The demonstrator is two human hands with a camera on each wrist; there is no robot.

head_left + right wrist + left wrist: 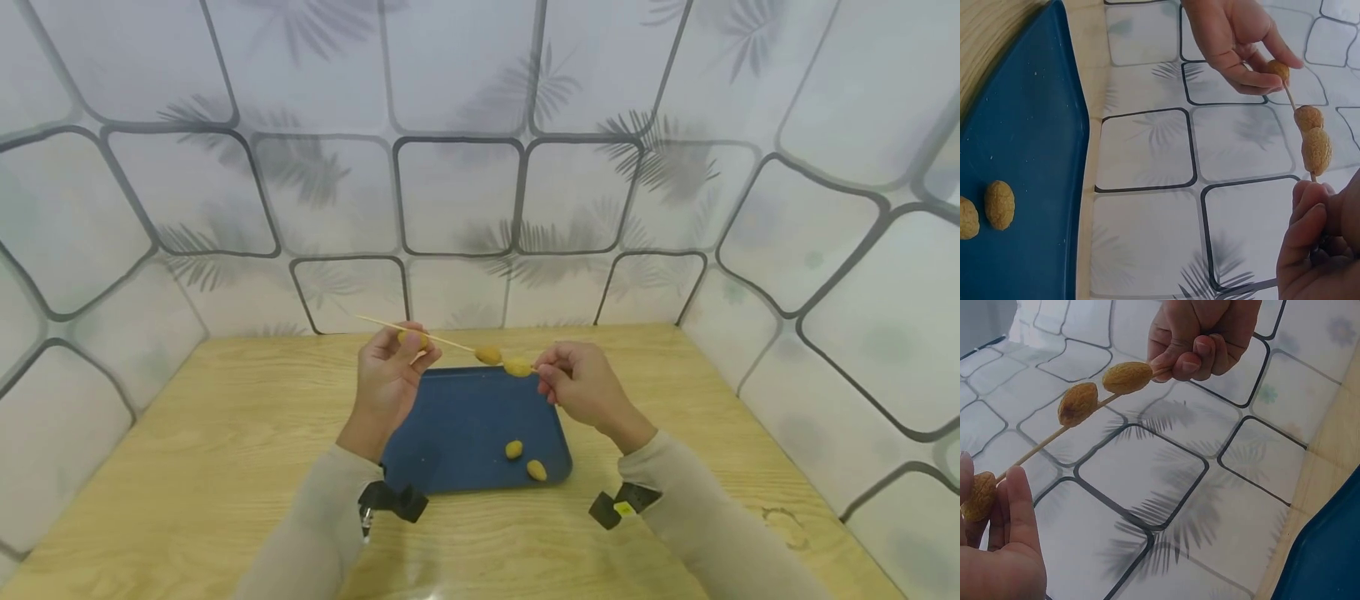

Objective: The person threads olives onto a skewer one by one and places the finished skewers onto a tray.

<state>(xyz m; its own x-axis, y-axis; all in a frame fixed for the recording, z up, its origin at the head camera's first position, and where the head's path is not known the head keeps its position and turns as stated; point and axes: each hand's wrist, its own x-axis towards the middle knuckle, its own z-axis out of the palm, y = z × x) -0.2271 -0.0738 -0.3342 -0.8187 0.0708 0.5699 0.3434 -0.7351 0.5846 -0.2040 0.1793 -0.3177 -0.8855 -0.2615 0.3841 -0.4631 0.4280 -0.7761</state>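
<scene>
A thin wooden skewer (453,342) is held between both hands above the tray. My right hand (588,387) pinches its right end between thumb and fingers. Beside those fingertips, two wrinkled golden-brown oval fruits, one paler (517,367) and one darker (488,356), are threaded on the stick close together. With thumb and fingers, my left hand (384,383) holds a third wrinkled fruit (980,497) where the skewer meets it. The stick's thin end shows beyond the left hand in the head view. How far it pierces this fruit I cannot tell.
The dark blue tray (465,417) lies on the light wooden table (262,417) below my hands. Two loose wrinkled fruits, one (513,450) and another (536,470), sit in its near right corner. Patterned white sheeting (457,196) stands behind and at both sides.
</scene>
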